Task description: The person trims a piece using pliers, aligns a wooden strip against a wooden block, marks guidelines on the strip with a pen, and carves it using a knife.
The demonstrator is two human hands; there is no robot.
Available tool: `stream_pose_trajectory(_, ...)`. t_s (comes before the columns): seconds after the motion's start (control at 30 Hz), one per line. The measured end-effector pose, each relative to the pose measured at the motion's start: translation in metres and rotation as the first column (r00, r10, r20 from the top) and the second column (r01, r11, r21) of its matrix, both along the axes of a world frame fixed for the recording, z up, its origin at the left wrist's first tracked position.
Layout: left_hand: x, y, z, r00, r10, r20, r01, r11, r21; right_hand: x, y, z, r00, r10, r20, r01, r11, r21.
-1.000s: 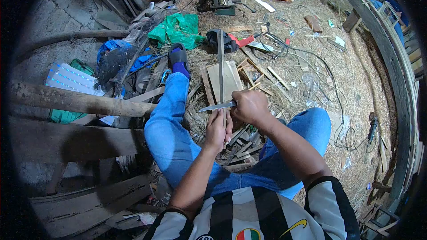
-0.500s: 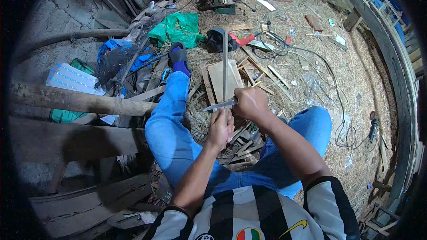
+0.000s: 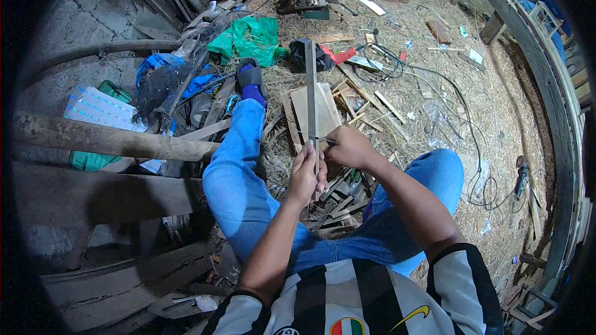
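Observation:
A long, thin wooden strip (image 3: pixel 311 90) stands out in front of me, pointing away from my body. Its near end is gripped in my left hand (image 3: pixel 303 177), the thumb lying along it. My right hand (image 3: pixel 349 147) is closed round the handle of a knife (image 3: pixel 324 139). The blade crosses the strip just beyond my left thumb and shows almost edge-on, as a thin line. Whether it cuts into the wood I cannot tell. Beneath the strip, a flat board (image 3: pixel 316 102) lies on the ground between my feet.
Wood offcuts (image 3: pixel 341 208) litter the ground between my legs. A green plastic bag (image 3: pixel 247 40) and a dark cap-like item (image 3: pixel 310 56) lie ahead. Cables (image 3: pixel 456 90) run over the straw at right. A wooden pole (image 3: pixel 118 138) juts in from the left.
My right hand has turned the knife, so its blade went from flat and broad to nearly edge-on. The strip has rolled slightly, showing a wider face, and its far end shifted left.

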State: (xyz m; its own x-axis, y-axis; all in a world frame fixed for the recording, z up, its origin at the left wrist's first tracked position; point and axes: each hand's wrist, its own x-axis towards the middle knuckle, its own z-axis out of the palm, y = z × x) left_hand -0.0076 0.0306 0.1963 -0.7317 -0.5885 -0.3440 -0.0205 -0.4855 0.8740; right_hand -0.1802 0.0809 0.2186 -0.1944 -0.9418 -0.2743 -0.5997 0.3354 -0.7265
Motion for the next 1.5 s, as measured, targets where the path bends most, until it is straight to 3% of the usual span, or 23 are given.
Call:
stream_pose_trajectory(0.07, 0.0, -0.001, 0.006, 0.995, 0.035, -0.089, -0.022, 0.989, 0.145, 0.009, 0.003, 0.011, 0.926, -0.146, -0.348, 0.13, 0.989, -0.07)
stream_pose_trajectory(0.17, -0.002, 0.001, 0.031, 0.998, 0.033, -0.054, -0.03, 0.998, 0.05, 0.012, 0.005, 0.02, 0.887, -0.165, -0.431, 0.128, 0.985, -0.115)
stream_pose_trajectory(0.5, 0.0, 0.001, 0.019, 0.999, -0.039, 0.03, 0.045, 0.974, -0.22, 0.01, 0.008, 0.02, 0.866, -0.152, -0.476, 0.074, 0.981, -0.178)
stream_pose_trajectory(0.73, -0.001, 0.003, 0.022, 0.998, -0.042, 0.045, 0.051, 0.975, -0.215, 0.01, 0.007, 0.02, 0.871, -0.147, -0.469, 0.079, 0.984, -0.162)
stream_pose_trajectory(0.8, 0.0, 0.004, 0.022, 0.997, -0.042, 0.07, 0.061, 0.952, -0.298, 0.01, 0.006, 0.02, 0.868, -0.149, -0.473, 0.081, 0.983, -0.162)
stream_pose_trajectory(1.03, 0.001, 0.003, 0.019, 0.996, -0.038, 0.075, 0.057, 0.963, -0.262, 0.011, 0.006, 0.021, 0.863, -0.118, -0.491, 0.059, 0.989, -0.135)
stream_pose_trajectory(1.1, 0.001, 0.002, 0.018, 0.99, -0.049, 0.133, 0.097, 0.916, -0.389, 0.011, 0.006, 0.022, 0.862, -0.106, -0.495, 0.045, 0.99, -0.134)
stream_pose_trajectory(1.23, 0.006, 0.006, 0.017, 0.993, -0.084, 0.083, 0.111, 0.911, -0.397, 0.014, 0.003, 0.023, 0.856, -0.097, -0.507, 0.058, 0.994, -0.093)
stream_pose_trajectory(1.3, 0.005, 0.013, 0.013, 1.0, -0.023, -0.001, 0.022, 0.963, -0.268, 0.013, 0.003, 0.016, 0.853, -0.126, -0.507, 0.083, 0.991, -0.107)
stream_pose_trajectory(1.37, 0.001, 0.015, 0.009, 1.0, -0.011, 0.025, 0.018, 0.953, -0.303, 0.013, 0.002, 0.006, 0.835, -0.205, -0.511, 0.139, 0.976, -0.165)
stream_pose_trajectory(1.5, 0.0, 0.013, 0.009, 0.996, -0.012, 0.084, 0.041, 0.935, -0.351, 0.006, 0.0, 0.002, 0.854, -0.146, -0.5, 0.109, 0.989, -0.103)
